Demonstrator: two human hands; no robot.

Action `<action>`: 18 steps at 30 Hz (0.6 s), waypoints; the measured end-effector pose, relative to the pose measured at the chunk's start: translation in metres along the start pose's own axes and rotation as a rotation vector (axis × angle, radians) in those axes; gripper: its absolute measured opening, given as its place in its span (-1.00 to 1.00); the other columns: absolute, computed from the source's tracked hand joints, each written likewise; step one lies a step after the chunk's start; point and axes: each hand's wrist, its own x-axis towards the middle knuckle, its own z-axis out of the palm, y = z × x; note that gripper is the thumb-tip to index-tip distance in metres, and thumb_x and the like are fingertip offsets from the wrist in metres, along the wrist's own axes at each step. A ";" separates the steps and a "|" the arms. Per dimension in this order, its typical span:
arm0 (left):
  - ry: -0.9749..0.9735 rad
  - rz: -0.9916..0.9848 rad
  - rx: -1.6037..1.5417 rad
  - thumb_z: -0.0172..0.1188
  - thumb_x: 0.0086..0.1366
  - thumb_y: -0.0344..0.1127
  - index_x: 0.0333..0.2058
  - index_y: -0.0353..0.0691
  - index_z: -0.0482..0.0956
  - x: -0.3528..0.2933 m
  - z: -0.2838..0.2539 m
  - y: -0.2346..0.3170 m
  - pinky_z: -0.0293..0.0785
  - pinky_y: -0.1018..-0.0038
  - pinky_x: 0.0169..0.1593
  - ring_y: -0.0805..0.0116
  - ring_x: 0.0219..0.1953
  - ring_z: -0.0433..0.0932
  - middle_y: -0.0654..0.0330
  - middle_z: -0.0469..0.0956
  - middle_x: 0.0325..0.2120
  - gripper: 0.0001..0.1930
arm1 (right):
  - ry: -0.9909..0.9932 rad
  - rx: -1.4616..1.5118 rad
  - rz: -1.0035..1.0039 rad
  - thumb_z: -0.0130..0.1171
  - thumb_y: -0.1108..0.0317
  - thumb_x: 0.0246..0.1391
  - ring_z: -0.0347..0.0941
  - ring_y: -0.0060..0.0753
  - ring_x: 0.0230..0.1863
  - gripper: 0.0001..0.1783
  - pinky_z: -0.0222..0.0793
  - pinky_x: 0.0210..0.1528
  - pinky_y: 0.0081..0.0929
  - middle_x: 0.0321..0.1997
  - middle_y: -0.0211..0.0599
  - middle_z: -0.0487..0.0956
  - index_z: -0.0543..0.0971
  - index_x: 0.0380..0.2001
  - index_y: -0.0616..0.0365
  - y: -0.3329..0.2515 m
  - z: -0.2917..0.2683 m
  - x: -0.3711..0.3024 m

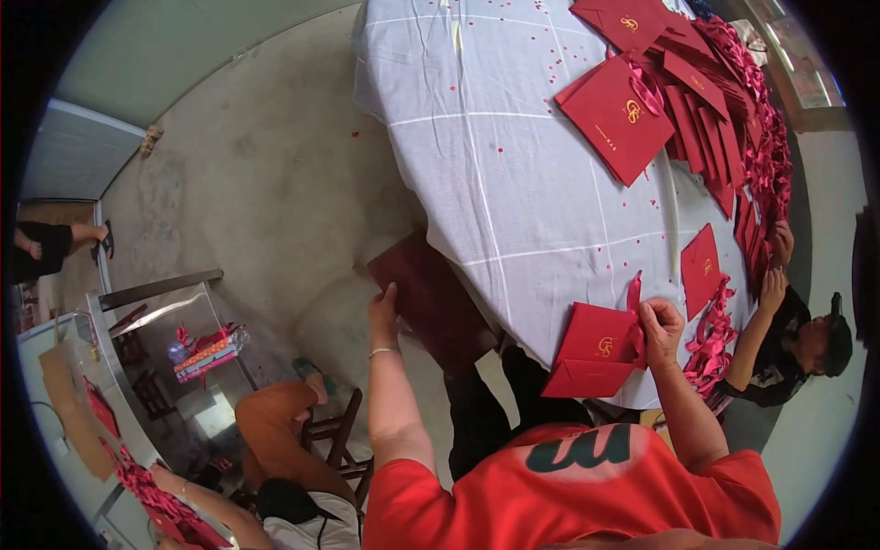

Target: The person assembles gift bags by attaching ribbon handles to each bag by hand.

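Head view: right hand [664, 325] pinched narrow at the right edge of a small red folded paper bag with gold print [600, 341], by its glossy pink ribbon [634, 291]. Bag lies at the near edge of a round table under a white cloth [513, 197]. Left hand [381, 316] off the table, thumb against the edge of a large dark-red flat rectangular panel [431, 298]; can't tell if the fingers close on it. Nearby: 1 more red bag [701, 266], a tangled pink ribbon heap [710, 344]. To handle well, I'd judge: pinch lightly, keep the ribbon untwisted and clear of the heap, support the bag from below, don't crease its flap.
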 end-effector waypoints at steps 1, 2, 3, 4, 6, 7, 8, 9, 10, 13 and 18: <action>-0.012 -0.004 0.006 0.26 0.20 -0.17 -0.12 -0.54 0.48 0.001 0.003 0.009 0.50 0.46 -0.20 0.31 -0.31 0.55 0.05 0.57 -0.24 -0.52 | 0.017 -0.012 -0.002 0.19 0.51 0.10 0.34 -0.75 -0.46 -0.97 0.27 -0.39 -0.75 -0.48 -0.55 0.49 0.54 -0.41 0.22 -0.002 -0.002 0.000; 0.003 -0.025 0.035 0.26 0.20 -0.16 -0.11 -0.55 0.47 0.003 0.004 0.019 0.50 0.46 -0.23 0.31 -0.31 0.55 0.05 0.57 -0.25 -0.51 | 0.030 -0.018 0.001 0.19 0.51 0.10 0.34 -0.75 -0.46 -0.97 0.27 -0.39 -0.75 -0.48 -0.55 0.49 0.54 -0.41 0.22 -0.002 -0.003 0.000; 0.022 -0.044 0.063 0.27 0.20 -0.16 -0.10 -0.55 0.46 0.007 0.001 0.028 0.51 0.46 -0.25 0.32 -0.31 0.55 0.05 0.57 -0.26 -0.50 | 0.032 -0.003 0.009 0.19 0.51 0.10 0.34 -0.75 -0.47 -0.97 0.27 -0.39 -0.75 -0.48 -0.55 0.49 0.54 -0.41 0.22 -0.004 -0.002 0.001; 0.046 -0.005 0.024 0.26 0.20 -0.15 -0.10 -0.56 0.45 0.014 -0.017 0.029 0.51 0.45 -0.26 0.33 -0.32 0.55 0.05 0.56 -0.27 -0.49 | 0.016 0.017 0.021 0.19 0.51 0.10 0.34 -0.75 -0.47 -0.97 0.26 -0.39 -0.76 -0.48 -0.55 0.49 0.54 -0.41 0.21 -0.006 0.002 0.000; 0.121 0.006 0.105 0.25 0.21 -0.15 -0.08 -0.54 0.45 0.029 -0.056 0.037 0.52 0.45 -0.25 0.31 -0.30 0.56 0.02 0.56 -0.24 -0.49 | 0.013 0.040 0.024 0.19 0.50 0.10 0.34 -0.75 -0.47 -0.96 0.26 -0.39 -0.75 -0.49 -0.55 0.49 0.54 -0.41 0.21 0.001 0.008 0.000; 0.143 0.007 0.093 0.25 0.21 -0.15 -0.08 -0.52 0.45 0.033 -0.050 0.039 0.52 0.44 -0.23 0.29 -0.28 0.56 0.01 0.57 -0.22 -0.50 | 0.015 0.019 0.049 0.20 0.49 0.10 0.33 -0.74 -0.47 -0.96 0.26 -0.39 -0.74 -0.49 -0.56 0.48 0.54 -0.42 0.21 -0.002 0.003 0.001; 0.167 0.007 0.081 0.24 0.22 -0.15 -0.07 -0.51 0.46 0.038 -0.044 0.043 0.51 0.44 -0.21 0.28 -0.26 0.57 0.00 0.57 -0.21 -0.51 | 0.058 -0.057 0.036 0.20 0.49 0.09 0.33 -0.74 -0.47 -0.96 0.27 -0.38 -0.74 -0.50 -0.56 0.48 0.54 -0.42 0.20 0.001 -0.005 0.000; 0.190 0.080 -0.018 0.24 0.21 -0.17 -0.07 -0.47 0.47 0.045 -0.062 0.042 0.48 0.36 -0.09 0.23 -0.17 0.55 -0.03 0.56 -0.18 -0.54 | 0.066 -0.100 0.018 0.20 0.49 0.09 0.34 -0.73 -0.47 -0.96 0.27 -0.38 -0.73 -0.50 -0.56 0.48 0.54 -0.42 0.20 0.001 -0.006 0.002; 0.225 0.085 -0.030 0.24 0.21 -0.17 -0.07 -0.47 0.47 0.051 -0.078 0.034 0.48 0.36 -0.09 0.23 -0.17 0.55 -0.03 0.56 -0.18 -0.54 | 0.040 -0.065 0.013 0.20 0.50 0.09 0.35 -0.72 -0.46 -0.95 0.28 -0.37 -0.72 -0.50 -0.55 0.49 0.54 -0.43 0.21 -0.002 -0.004 0.004; 0.347 0.270 0.215 0.30 0.13 -0.10 0.09 -0.46 0.30 0.052 -0.102 0.041 0.42 0.29 0.01 0.08 -0.04 0.50 -0.15 0.45 -0.03 -0.32 | 0.019 0.009 -0.005 0.21 0.49 0.08 0.37 -0.70 -0.46 -0.94 0.29 -0.38 -0.71 -0.49 -0.51 0.50 0.53 -0.43 0.23 0.001 0.006 0.006; 0.486 0.029 0.958 0.42 -0.27 0.29 0.29 -0.38 -0.39 -0.007 -0.006 0.063 -0.36 -0.15 0.31 -0.29 0.35 -0.44 -0.40 -0.44 0.28 0.43 | 0.059 -0.218 -0.025 0.18 0.47 0.07 0.36 -0.65 -0.57 -0.88 0.29 -0.49 -0.65 -0.60 -0.45 0.49 0.54 -0.52 0.25 -0.006 0.002 0.003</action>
